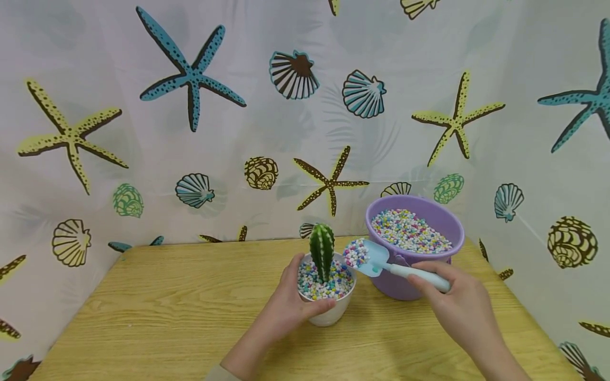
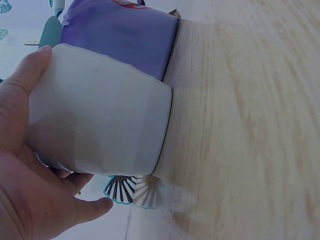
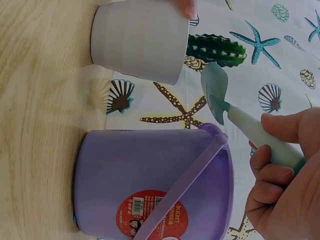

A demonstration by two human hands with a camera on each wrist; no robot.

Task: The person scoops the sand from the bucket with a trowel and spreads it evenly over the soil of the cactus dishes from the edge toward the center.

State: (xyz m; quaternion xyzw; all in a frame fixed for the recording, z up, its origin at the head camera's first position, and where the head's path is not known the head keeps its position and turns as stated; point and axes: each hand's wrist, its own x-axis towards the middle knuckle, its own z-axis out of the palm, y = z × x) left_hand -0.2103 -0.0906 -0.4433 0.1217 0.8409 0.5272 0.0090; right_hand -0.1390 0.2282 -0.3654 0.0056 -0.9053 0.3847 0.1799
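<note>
A green cactus [image 1: 322,253] stands upright in a white pot [image 1: 329,316] filled with small multicolored pellets [image 1: 312,286]. My left hand [image 1: 295,299] grips the pot, thumb at the near side and fingers round the far left; the left wrist view shows the thumb and fingers on the pot's wall [image 2: 100,110]. In my right hand [image 1: 459,301] is a light blue hand trowel [image 1: 376,259], held by its handle. Pellets [image 1: 355,254] lie heaped on its blade, which is at the pot's right rim. The right wrist view shows fingers curled round the trowel handle [image 3: 260,132].
Behind the trowel, a purple bucket [image 1: 395,283] holds many more pellets [image 1: 410,230]. Its handle [image 3: 182,187] hangs down across the side with the red label. The wooden table [image 1: 181,296] meets a curtain [image 1: 229,132] printed with starfish and shells at back and right.
</note>
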